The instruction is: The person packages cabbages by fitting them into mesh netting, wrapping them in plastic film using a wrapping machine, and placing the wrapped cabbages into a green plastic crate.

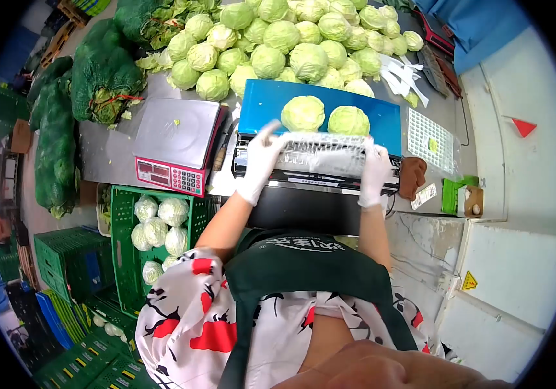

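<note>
My left hand (260,162), in a white glove, pinches the left end of a strip of clear plastic film (322,153), its index finger partly raised. The film's right end is in my right hand (374,170), also gloved, with the fingers closed. Between my hands the film stretches over the roller part of a wrapping machine (313,179). Just beyond it, two pale green cabbages, one on the left (302,113) and one on the right (348,120), rest side by side on a blue board (258,102).
Loose cabbages (281,35) are heaped at the back. A scale (177,136) stands left of the machine, near green net sacks (104,68). Below it, a green crate (122,243) holds several wrapped cabbages. A white grid tray (428,141) and a brown cloth (411,177) lie right.
</note>
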`<control>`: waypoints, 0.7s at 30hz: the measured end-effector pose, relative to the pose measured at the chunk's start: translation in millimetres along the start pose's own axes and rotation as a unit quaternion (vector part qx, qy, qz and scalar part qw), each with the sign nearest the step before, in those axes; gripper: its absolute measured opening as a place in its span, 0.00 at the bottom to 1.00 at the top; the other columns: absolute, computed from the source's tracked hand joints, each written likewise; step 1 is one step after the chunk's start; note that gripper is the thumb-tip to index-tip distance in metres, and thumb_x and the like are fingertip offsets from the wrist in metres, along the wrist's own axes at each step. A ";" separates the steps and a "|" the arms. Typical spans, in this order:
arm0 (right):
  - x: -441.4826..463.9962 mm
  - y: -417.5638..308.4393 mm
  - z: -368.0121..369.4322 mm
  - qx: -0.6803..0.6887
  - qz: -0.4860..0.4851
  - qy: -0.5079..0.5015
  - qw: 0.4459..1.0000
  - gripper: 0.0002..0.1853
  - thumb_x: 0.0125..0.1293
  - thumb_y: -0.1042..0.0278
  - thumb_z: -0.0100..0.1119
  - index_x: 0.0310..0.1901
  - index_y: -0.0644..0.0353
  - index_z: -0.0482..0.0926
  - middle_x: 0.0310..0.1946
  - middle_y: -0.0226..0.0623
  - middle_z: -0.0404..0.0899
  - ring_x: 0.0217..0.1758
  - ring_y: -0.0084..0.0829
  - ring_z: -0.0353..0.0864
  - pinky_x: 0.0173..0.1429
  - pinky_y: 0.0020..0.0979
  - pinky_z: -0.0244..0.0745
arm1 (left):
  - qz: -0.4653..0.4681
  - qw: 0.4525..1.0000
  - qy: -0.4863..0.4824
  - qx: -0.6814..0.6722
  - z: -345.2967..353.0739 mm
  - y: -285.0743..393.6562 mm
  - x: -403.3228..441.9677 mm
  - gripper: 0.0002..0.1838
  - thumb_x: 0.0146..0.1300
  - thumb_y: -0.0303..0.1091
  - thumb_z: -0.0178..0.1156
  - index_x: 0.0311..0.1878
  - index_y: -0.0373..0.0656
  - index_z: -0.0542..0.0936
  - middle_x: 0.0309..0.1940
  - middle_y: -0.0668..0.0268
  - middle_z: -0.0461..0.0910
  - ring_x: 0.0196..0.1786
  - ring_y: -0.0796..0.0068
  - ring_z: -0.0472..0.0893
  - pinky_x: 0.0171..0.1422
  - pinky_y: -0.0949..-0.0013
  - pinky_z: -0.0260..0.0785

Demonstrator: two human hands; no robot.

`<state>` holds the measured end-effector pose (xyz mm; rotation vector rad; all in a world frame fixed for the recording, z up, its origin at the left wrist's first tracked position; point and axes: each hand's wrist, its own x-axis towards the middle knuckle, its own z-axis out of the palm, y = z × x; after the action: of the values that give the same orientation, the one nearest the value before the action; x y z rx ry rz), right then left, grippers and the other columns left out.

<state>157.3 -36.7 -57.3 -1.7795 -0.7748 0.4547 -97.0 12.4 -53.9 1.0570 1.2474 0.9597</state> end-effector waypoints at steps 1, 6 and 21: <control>7.0 11.8 11.6 0.056 -0.031 0.037 0.997 0.18 0.66 0.57 0.67 0.36 0.68 0.79 0.30 0.34 0.79 0.35 0.23 0.73 0.43 0.28 0.71 | 0.050 0.993 0.079 0.074 8.4 -20.6 24.7 0.41 0.61 0.47 0.69 0.69 0.29 0.67 0.44 0.59 0.82 0.49 0.70 0.79 0.56 0.69 0.71; 54.0 18.8 25.1 -0.039 -0.007 0.044 0.998 0.27 0.71 0.47 0.57 0.51 0.69 0.80 0.43 0.45 0.83 0.47 0.35 0.81 0.52 0.31 0.72 | 0.092 0.965 0.121 0.214 37.2 -19.2 82.0 0.44 0.61 0.61 0.62 0.67 0.30 0.69 0.50 0.47 0.81 0.55 0.51 0.80 0.60 0.61 0.70; 164.4 -52.1 11.1 0.151 -0.022 -0.588 0.794 0.22 0.62 0.68 0.61 0.58 0.65 0.80 0.54 0.38 0.82 0.54 0.24 0.79 0.63 0.27 0.71 | -0.048 0.945 -0.283 -0.154 26.5 40.8 170.1 0.12 0.56 0.28 0.55 0.36 0.31 0.84 0.36 0.58 0.87 0.38 0.74 0.83 0.47 0.70 0.75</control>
<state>252.8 95.9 -1.0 -1.0153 -1.4614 1.6287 -55.0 184.3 -56.7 0.9221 0.6418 0.6765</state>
